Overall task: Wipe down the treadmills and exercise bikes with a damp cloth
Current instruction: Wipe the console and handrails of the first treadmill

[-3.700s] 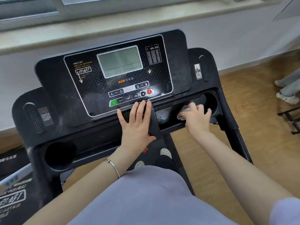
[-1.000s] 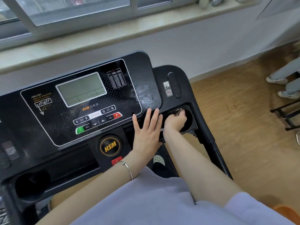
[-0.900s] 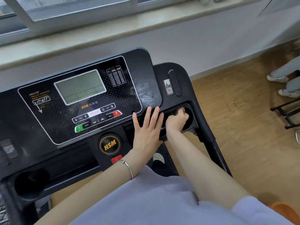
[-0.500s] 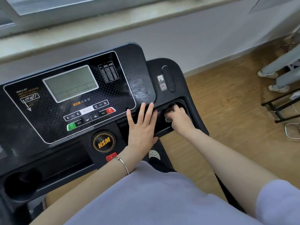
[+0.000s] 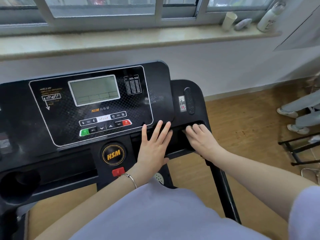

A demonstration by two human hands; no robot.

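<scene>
The black treadmill console (image 5: pixel 156 80) fills the left and middle of the view, with a grey display and a button row. My left hand (image 5: pixel 154 146) rests flat on the ledge under the panel, fingers straight and spread. To its right, my right hand (image 5: pixel 202 139) reaches into the right-hand storage tray (image 5: pixel 201 122). Its fingers lie fairly straight over a small grey cloth (image 5: pixel 190 126) and press it against the tray. Only a bit of the cloth shows at the fingertips.
A round cup holder (image 5: pixel 19 186) sits at the console's left end, and a red safety key (image 5: pixel 118 171) under the HSM badge. A paper cup (image 5: pixel 229 20) and a white bottle (image 5: pixel 269 17) stand on the window sill. Another person's legs (image 5: pixel 297 108) and a black metal frame (image 5: pixel 297 149) are at right.
My right hand has slid with the cloth from the round recess at the tray's right end toward the left. Its fingers have flattened. My left hand has stayed in place.
</scene>
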